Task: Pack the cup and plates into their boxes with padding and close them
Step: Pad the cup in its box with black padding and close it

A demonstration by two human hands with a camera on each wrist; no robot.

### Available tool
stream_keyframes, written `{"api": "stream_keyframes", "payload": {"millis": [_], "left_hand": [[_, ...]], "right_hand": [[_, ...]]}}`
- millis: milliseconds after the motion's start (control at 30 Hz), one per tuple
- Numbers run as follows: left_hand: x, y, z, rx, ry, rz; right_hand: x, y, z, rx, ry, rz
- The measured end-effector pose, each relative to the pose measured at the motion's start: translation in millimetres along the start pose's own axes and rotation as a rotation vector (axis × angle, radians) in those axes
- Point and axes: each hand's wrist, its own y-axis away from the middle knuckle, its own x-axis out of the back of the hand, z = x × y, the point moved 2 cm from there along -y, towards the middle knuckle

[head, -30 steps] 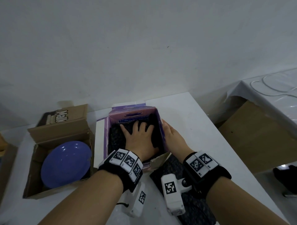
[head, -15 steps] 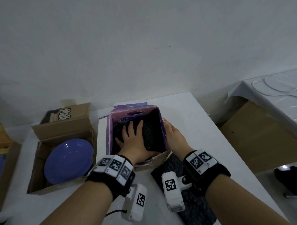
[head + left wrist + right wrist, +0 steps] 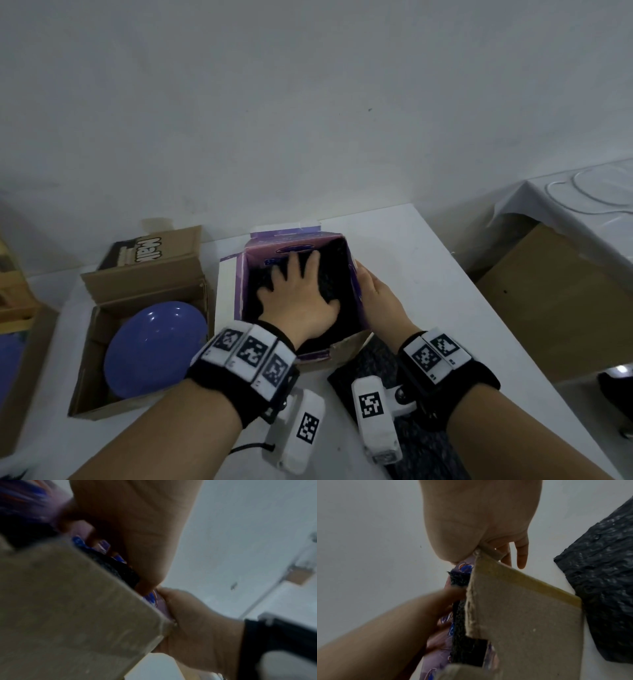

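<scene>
A purple printed box (image 3: 354, 274) stands open in the middle of the white table. Black foam padding (image 3: 337, 274) lines its inside. My left hand (image 3: 298, 298) is down in the box, fingers spread flat, pressing on the padding. My right hand (image 3: 380, 301) lies flat against the outside of the box's right wall, fingers straight. In the right wrist view that hand (image 3: 479, 513) meets the wall's top edge beside the padding (image 3: 458, 578). A blue plate (image 3: 154, 346) lies in an open brown box (image 3: 144, 274) to the left. No cup shows.
A loose sheet of black padding (image 3: 373, 363) lies on the table under my right wrist. The purple box's near flap (image 3: 522, 615) hangs outward. Another box (image 3: 20, 329) sits at the far left edge. A large brown carton (image 3: 548, 308) stands beyond the table's right edge.
My left hand has slid over the padding inside the box, first to the left, then toward the back wall with fingers spread wider. The right hand has stayed on the wall.
</scene>
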Motion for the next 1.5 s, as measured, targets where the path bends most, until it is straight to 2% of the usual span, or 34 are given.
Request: {"api": "stream_keyframes", "payload": {"millis": [67, 100, 233, 367, 567, 733, 900, 1033, 1167, 1267, 1367, 1433, 1500], "left_hand": [[4, -6, 14, -0.186, -0.148, 0.089], [3, -11, 17, -0.234, -0.17, 0.063], [-9, -28, 11, -0.143, -0.159, -0.104], [-12, -28, 15, -0.1, -0.226, -0.093], [-14, -20, 20, -0.125, -0.333, -0.057], [-11, -18, 10, -0.117, -0.2, -0.047], [0, 1, -3, 0.105, 0.108, -0.145], [-7, 7, -8, 0.177, 0.278, -0.24], [-11, 1, -7, 0.223, 0.414, -0.145], [-12, 3, -7, 0.205, 0.465, -0.1], [-1, 7, -18, 0.17, 0.343, -0.062], [13, 10, -29, 0.051, 0.234, 0.111], [27, 16, -40, -0.098, 0.225, 0.374]], "right_hand": [[0, -1, 2, -0.013, -0.013, 0.009], [0, -1, 2, -0.021, -0.018, 0.012], [1, -2, 2, -0.021, 0.009, 0.0], [0, -4, 8, -0.011, 0.015, 0.014], [-3, -4, 11, -0.01, 0.025, 0.026], [-3, -6, 12, -0.022, 0.048, 0.016], [-3, -5, 11, -0.009, 0.036, 0.033], [-4, -3, 8, -0.008, 0.037, 0.053], [-5, -7, 12, -0.01, 0.043, 0.066], [-5, -9, 16, -0.022, 0.07, 0.055], [3, -5, 13, -0.03, 0.068, 0.093], [13, 2, 17, -0.083, -0.056, 0.202], [19, 14, 30, -0.188, -0.177, 0.276]]}}
